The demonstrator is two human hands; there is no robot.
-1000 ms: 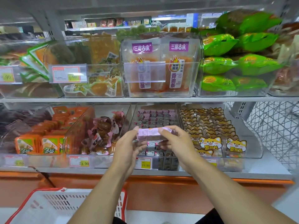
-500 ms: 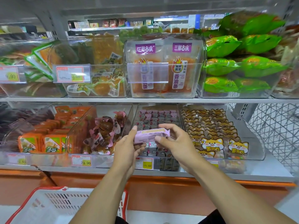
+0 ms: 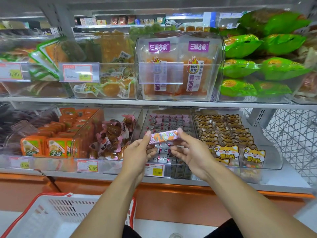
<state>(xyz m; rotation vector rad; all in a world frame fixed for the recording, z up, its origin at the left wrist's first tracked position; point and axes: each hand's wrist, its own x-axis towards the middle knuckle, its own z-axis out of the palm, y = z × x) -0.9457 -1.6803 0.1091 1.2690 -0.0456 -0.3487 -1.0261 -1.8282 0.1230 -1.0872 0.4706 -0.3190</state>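
head view, packet: a small pink and orange wrapped packet point(image 3: 163, 137) is being held level in the air in front of the lower shelf, just above the clear bin point(image 3: 180, 166) of similar small sweets.
head view, left hand: the left hand point(image 3: 137, 152) is pinching the packet's left end between thumb and fingertips, with the other fingers curling loosely below.
head view, right hand: the right hand point(image 3: 192, 152) is pinching the right end in the same way, so the packet is spanning the gap between the two hands.
head view, surroundings: a bin of brown twisted sweets point(image 3: 113, 134) is sitting just left of the hands, and a bin of cartoon-dog packets point(image 3: 228, 134) just right. a yellow price tag point(image 3: 155, 170) is hanging on the bin front below the packet.
head view, basket: a white shopping basket with a red rim point(image 3: 68, 208) is waiting low on the left, well apart from the packet.
step in hand: the person seems to be looking the packet over, printed face turning up toward the camera, rather than picking or stowing it.
next move: it is likely calling for one hand to let go while the other is carrying the packet down and left into the basket, or back into its bin.
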